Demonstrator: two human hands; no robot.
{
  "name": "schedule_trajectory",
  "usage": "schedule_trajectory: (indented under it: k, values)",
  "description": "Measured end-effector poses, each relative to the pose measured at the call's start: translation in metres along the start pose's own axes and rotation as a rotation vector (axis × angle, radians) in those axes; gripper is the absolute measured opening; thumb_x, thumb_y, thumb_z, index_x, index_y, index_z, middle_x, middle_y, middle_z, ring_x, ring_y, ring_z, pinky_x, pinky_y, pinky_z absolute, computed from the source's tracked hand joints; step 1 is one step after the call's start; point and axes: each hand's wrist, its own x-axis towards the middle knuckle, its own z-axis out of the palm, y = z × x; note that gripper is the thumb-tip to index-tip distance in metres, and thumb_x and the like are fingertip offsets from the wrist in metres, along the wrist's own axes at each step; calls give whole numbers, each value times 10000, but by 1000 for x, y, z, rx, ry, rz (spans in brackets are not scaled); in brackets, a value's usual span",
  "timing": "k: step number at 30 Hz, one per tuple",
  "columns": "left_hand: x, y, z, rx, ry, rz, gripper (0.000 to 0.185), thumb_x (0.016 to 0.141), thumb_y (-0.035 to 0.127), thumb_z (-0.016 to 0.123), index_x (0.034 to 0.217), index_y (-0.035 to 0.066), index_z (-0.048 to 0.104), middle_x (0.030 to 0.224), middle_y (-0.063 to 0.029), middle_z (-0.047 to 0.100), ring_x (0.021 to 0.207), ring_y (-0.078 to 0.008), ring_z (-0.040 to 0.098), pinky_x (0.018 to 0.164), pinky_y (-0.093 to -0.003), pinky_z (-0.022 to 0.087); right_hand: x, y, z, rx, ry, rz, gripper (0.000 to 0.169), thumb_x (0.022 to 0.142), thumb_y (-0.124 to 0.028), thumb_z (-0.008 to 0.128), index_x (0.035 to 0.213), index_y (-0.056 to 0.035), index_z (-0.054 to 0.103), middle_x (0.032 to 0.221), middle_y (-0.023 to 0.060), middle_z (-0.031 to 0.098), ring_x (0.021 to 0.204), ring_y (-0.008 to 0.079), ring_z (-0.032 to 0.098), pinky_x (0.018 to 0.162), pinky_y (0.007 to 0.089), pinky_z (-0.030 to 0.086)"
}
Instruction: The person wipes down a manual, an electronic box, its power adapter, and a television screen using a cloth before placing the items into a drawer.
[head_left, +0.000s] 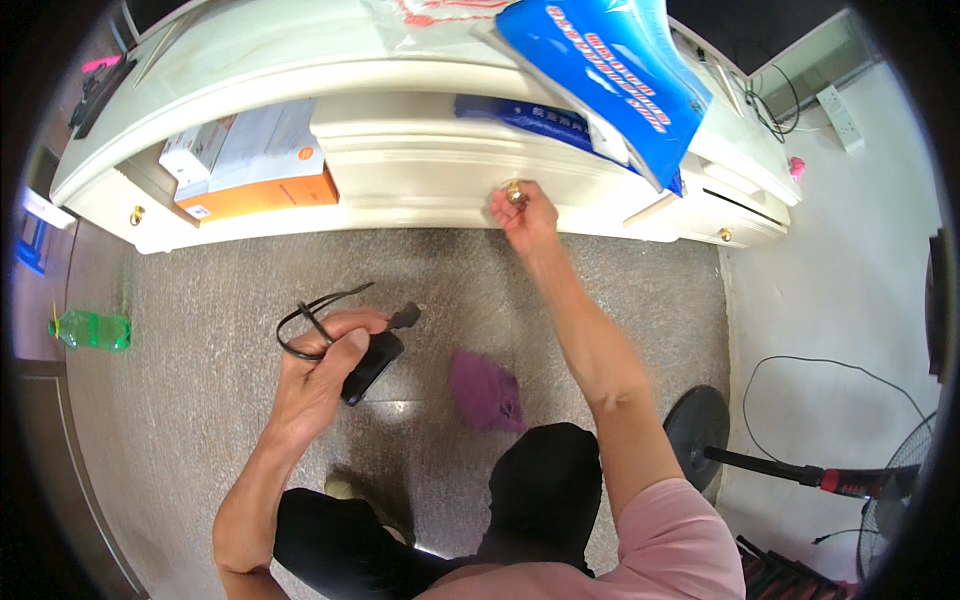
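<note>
My right hand (529, 214) is at the round gold-coloured knob (515, 192) on the front of a cream drawer (420, 176), its fingers curled around the knob. The drawer sits low in a long cream cabinet with a pale marble-like top (247, 52). Lower and to the left, above the floor, my left hand (326, 360) holds a small black device (373, 367) together with a looped black cable (289, 326). What the device is, I cannot tell. A purple cloth or bag (486, 390) lies on the floor between my arms.
A blue booklet (615, 75) hangs over the cabinet's front edge. White and orange boxes (259, 191) fill the left shelf. A green plastic bottle (94, 331) is at far left. To the right are a fan's round base (697, 435), loose cables and a power strip (840, 118).
</note>
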Motion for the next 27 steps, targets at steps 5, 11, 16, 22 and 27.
schedule_trajectory:
  k: [5,11,16,22,27]
  values:
    - [-4,17,3,23,94,96,239,923,183,534,976,-8,668,1070,-94,652,1001,-174,579,923,-321,435,-32,14,-25,39,-61,-37,99,854,-117,521,916,-45,495,779,101,581,649,204,599,578,358,526]
    - [-8,32,-2,-86,206,131,291,891,242,573,931,-28,672,1013,-148,671,941,-208,617,893,-334,467,-105,23,-56,56,-1,30,53,864,-103,527,836,-62,509,795,95,594,653,196,583,645,357,520]
    - [-14,37,-13,-78,280,254,319,873,260,569,918,-43,660,995,-209,658,942,-275,621,907,-380,465,-137,31,-58,59,24,20,52,871,-113,541,882,-80,504,828,90,611,687,197,596,663,369,518]
    - [-12,47,-22,146,260,427,361,861,302,566,938,-42,643,1019,-227,644,980,-288,595,925,-405,434,-155,34,-70,50,2,13,64,887,-132,542,921,-84,515,858,79,620,710,182,602,675,348,512]
    - [33,90,6,606,21,845,276,778,165,603,965,-32,648,1044,-211,646,865,-266,565,795,-393,450,-157,36,-79,43,-75,-32,71,889,-116,535,944,-75,552,889,61,616,729,156,580,670,306,485]
